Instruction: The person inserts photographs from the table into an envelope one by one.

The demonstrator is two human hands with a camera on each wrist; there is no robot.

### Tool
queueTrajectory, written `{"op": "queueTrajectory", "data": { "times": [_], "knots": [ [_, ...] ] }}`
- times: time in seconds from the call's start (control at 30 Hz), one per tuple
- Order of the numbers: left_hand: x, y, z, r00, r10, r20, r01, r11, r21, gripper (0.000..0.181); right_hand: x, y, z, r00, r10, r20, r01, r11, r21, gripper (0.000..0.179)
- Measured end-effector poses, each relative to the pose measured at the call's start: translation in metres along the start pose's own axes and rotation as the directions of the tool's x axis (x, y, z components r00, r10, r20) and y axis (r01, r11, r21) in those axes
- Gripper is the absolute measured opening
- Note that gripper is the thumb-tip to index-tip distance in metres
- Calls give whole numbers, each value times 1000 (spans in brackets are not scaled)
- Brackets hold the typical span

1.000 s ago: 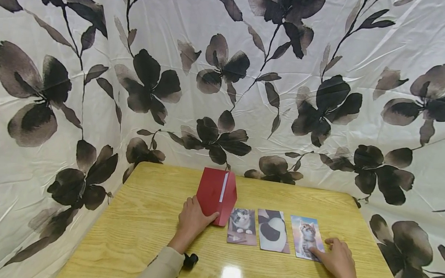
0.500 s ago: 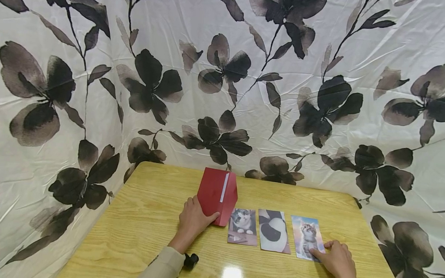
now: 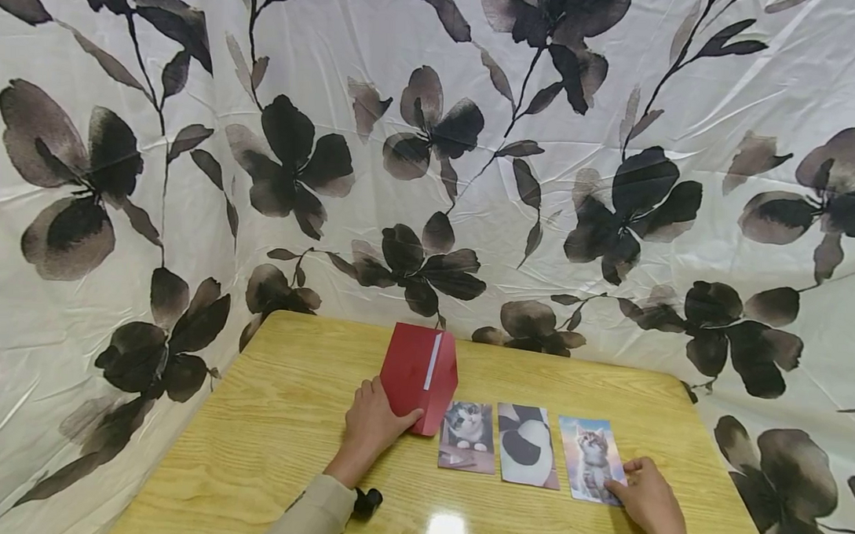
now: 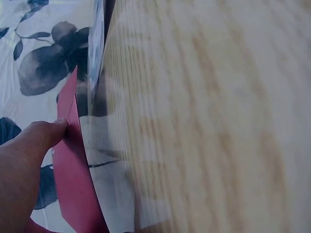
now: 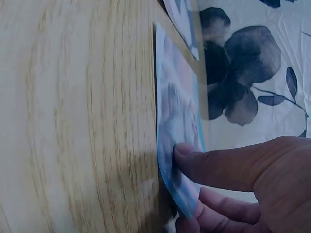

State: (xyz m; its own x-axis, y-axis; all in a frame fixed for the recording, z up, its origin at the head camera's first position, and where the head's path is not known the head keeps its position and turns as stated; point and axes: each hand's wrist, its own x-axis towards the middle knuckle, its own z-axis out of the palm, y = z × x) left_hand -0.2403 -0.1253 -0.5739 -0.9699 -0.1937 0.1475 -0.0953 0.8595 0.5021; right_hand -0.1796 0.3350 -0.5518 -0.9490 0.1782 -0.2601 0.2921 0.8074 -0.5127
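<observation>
My left hand [image 3: 374,422] holds a red envelope [image 3: 410,368], its thumb [image 4: 51,131] on the envelope's face and the other fingers at the left edge. The envelope's pointed flap with a white strip faces right. At the right, my right hand [image 3: 653,495] pinches the lower right corner of a kitten photo [image 3: 591,453]. In the right wrist view the thumb [image 5: 209,167] presses the photo's face, other fingers are behind its edge, and that corner curls up from the wood. Left of it lie a black-and-white patterned photo [image 3: 530,451] and a grey-and-white cat photo [image 3: 467,437].
A yellow wood-grain table [image 3: 273,450] lies under everything. Behind and to the left hangs a white cloth with dark flowers [image 3: 432,141], meeting the table's back edge. A small black object [image 3: 367,502] sits by the left wrist. Glare [image 3: 446,531] shows on the front of the table.
My right thumb has shifted slightly toward the kitten photo's right edge, and the photo's lower corner has moved slightly right. My left hand and the envelope stay in place.
</observation>
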Motion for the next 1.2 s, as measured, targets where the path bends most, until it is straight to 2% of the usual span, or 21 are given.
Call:
{"op": "queueTrajectory", "data": {
  "times": [0.13,0.43,0.67,1.07,1.2],
  "knots": [
    [-1,0,0,1000,5,-2,-5,1000,-5,105,2,1,-4,1000,-25,-8,25,1000,12,43],
    [0,-1,-1,1000,7,0,-7,1000,-3,103,3,-1,-4,999,-14,-44,18,997,80,31],
    [0,-1,-1,1000,11,-2,-11,1000,0,103,5,-8,-10,991,-57,-119,70,992,106,30],
    [-1,-1,-1,1000,7,-2,-7,1000,0,105,11,-33,-14,949,-78,-305,125,983,137,25],
    [0,-1,0,1000,3,-1,-3,1000,-4,105,10,-46,-14,925,-78,-371,152,973,175,26]
  ]
}}
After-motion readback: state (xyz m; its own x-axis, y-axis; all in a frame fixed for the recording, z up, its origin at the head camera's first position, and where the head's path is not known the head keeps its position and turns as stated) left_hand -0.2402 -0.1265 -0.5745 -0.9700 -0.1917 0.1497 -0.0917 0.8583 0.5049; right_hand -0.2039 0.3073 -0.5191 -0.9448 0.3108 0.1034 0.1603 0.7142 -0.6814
